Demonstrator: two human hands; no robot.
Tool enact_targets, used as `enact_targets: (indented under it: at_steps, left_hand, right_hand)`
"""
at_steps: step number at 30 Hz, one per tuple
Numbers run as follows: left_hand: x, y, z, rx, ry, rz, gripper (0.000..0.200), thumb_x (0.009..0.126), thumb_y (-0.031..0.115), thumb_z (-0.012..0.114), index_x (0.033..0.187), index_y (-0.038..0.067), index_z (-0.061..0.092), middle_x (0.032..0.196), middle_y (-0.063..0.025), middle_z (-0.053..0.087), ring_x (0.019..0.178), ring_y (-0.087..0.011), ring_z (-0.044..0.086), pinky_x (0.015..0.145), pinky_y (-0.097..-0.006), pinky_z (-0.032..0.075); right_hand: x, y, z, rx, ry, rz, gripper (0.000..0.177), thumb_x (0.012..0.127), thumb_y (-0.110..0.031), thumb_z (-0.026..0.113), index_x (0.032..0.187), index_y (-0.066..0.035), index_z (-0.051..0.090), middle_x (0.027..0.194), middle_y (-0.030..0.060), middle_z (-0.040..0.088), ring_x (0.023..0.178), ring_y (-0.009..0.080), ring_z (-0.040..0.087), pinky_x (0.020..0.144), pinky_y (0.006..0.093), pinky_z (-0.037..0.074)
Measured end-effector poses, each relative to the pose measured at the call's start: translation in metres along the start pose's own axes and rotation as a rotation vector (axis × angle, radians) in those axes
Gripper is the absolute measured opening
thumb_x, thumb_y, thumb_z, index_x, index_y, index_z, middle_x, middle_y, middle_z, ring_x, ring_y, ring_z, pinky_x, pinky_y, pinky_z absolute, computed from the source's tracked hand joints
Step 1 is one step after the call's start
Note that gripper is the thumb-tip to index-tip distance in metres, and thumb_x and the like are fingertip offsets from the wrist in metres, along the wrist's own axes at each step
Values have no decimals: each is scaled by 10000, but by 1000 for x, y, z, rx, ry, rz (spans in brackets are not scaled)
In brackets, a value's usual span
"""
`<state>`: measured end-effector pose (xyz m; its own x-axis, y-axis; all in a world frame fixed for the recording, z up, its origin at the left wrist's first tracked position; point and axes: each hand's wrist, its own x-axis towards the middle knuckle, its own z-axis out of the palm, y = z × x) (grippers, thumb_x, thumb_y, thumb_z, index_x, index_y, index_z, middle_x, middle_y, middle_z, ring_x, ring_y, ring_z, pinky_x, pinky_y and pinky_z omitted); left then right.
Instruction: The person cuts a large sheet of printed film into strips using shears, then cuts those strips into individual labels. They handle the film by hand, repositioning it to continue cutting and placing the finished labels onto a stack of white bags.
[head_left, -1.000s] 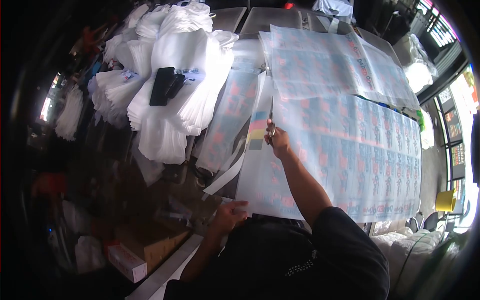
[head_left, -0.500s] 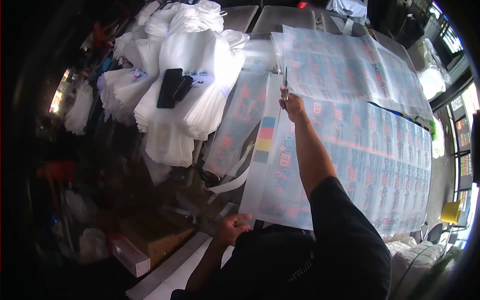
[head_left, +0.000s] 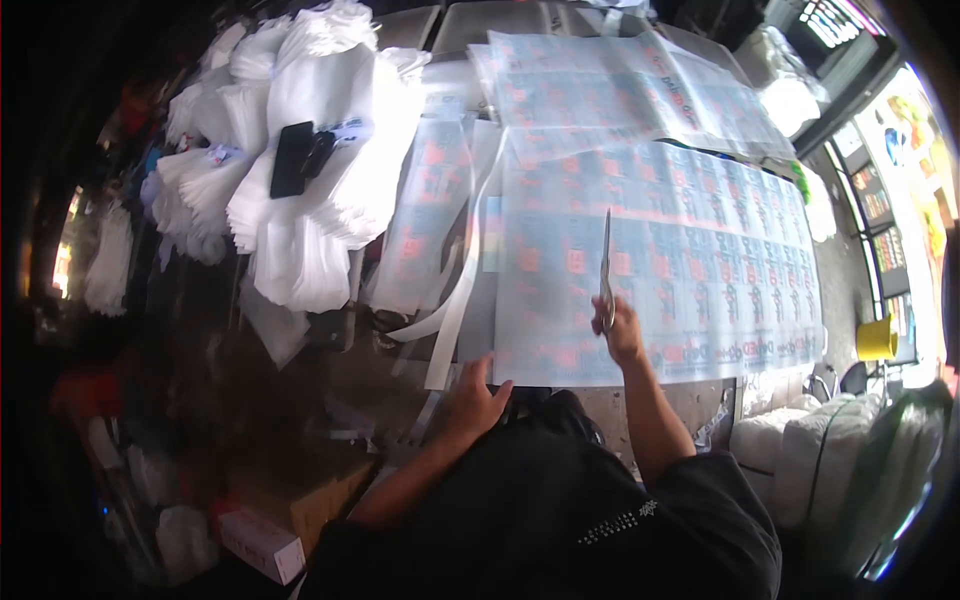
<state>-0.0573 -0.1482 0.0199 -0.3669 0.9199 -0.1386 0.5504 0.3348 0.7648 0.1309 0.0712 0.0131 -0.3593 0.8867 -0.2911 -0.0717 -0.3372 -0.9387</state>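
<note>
My right hand (head_left: 622,330) grips a pair of scissors (head_left: 607,265), blades pointing away from me, over a large translucent sheet (head_left: 660,260) printed with rows of red and blue logos. At the sheet's near left corner is my left hand (head_left: 477,400), fingers apart, its fingertips right at the edge. A narrow white strip (head_left: 465,285) runs along the sheet's left side and curls near its lower end. Pale colour patches (head_left: 492,235) show beside that edge. Another printed sheet (head_left: 590,90) lies across the far part.
Stacked white bags (head_left: 335,200) fill the left side, with a black phone (head_left: 291,160) on top. A printed panel (head_left: 425,215) lies between them and the sheet. Wrapped white bundles (head_left: 815,450) stand at lower right, a yellow bucket (head_left: 877,338) beyond. Boxes (head_left: 262,543) sit at lower left.
My right hand has drawn the scissors back toward me from the sheet's far left edge. A white strip now lies loose along that side. My left hand's fingers have spread, and the view has shifted.
</note>
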Motion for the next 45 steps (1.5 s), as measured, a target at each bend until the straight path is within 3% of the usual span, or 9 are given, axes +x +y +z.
enact_targets:
  at_steps: [7, 12, 18, 22, 24, 30, 33, 40, 45]
  left_hand:
    - [19, -39, 60, -738, 124, -574, 544, 785, 192, 671, 1210, 52, 362, 1081, -142, 493, 912, -219, 529, 742, -347, 477]
    - [21, -33, 53, -672, 140, -433, 158, 861, 86, 598, 971, 2, 522, 784, -94, 588, 514, -127, 518, 450, -233, 427]
    - [32, 50, 17, -646, -20, -105, 176, 869, 108, 604, 743, 0, 544, 667, -63, 582, 484, -109, 551, 428, -228, 424]
    - [54, 139, -38, 335, 154, 419, 249, 777, 206, 677, 691, 6, 555, 690, -140, 614, 613, -316, 604, 569, -411, 458]
    - [62, 158, -54, 494, 236, 440, 229, 724, 235, 692, 693, 34, 588, 690, -161, 611, 686, -381, 586, 631, -465, 445]
    - [89, 144, -57, 757, 75, 257, 264, 731, 227, 704, 619, 22, 582, 658, -129, 619, 582, -315, 589, 547, -428, 445]
    - [107, 173, -37, -596, -146, -74, 194, 823, 170, 642, 677, 63, 572, 535, 12, 475, 398, -108, 420, 392, -279, 331]
    - [166, 381, -42, -1032, 167, 204, 239, 900, 179, 577, 682, 137, 488, 625, 33, 415, 641, -101, 491, 606, -265, 404]
    - [194, 509, -65, -1082, 270, 495, 262, 879, 260, 617, 681, 139, 494, 637, 19, 496, 654, -135, 547, 720, -321, 430]
  right_hand:
    - [-133, 37, -30, 58, 342, 75, 131, 833, -103, 629, 914, -3, 610, 781, 58, 624, 621, 119, 559, 563, 256, 448]
    - [-188, 53, -48, 90, 545, 25, 232, 809, -229, 710, 855, -27, 605, 709, 18, 598, 596, 84, 537, 541, 225, 425]
    - [-189, 72, -77, 353, 842, 96, 348, 786, -289, 734, 916, -24, 549, 804, 22, 594, 700, 129, 587, 617, 265, 485]
    - [-163, 66, -100, 428, 966, 73, 423, 757, -361, 749, 908, -21, 547, 806, 49, 602, 689, 128, 581, 617, 257, 476]
    - [-153, 54, -118, -79, 1073, 58, 481, 731, -405, 761, 901, -9, 548, 783, 65, 605, 677, 118, 573, 620, 244, 464]
    - [-144, 4, -175, -113, 859, -106, 437, 695, -273, 805, 931, 6, 567, 796, 85, 635, 707, 133, 590, 613, 280, 481]
    - [-145, -33, -202, -372, 609, -3, 593, 620, -346, 851, 1002, 10, 570, 912, 118, 641, 838, 188, 613, 758, 317, 498]
    - [-110, -121, -272, -716, 268, -214, 703, 538, -365, 885, 1008, 24, 535, 999, 191, 625, 958, 285, 610, 843, 365, 478]
    - [-71, -158, -334, -700, 444, -405, 387, 643, -152, 812, 892, 3, 559, 776, 177, 642, 736, 296, 650, 676, 359, 507]
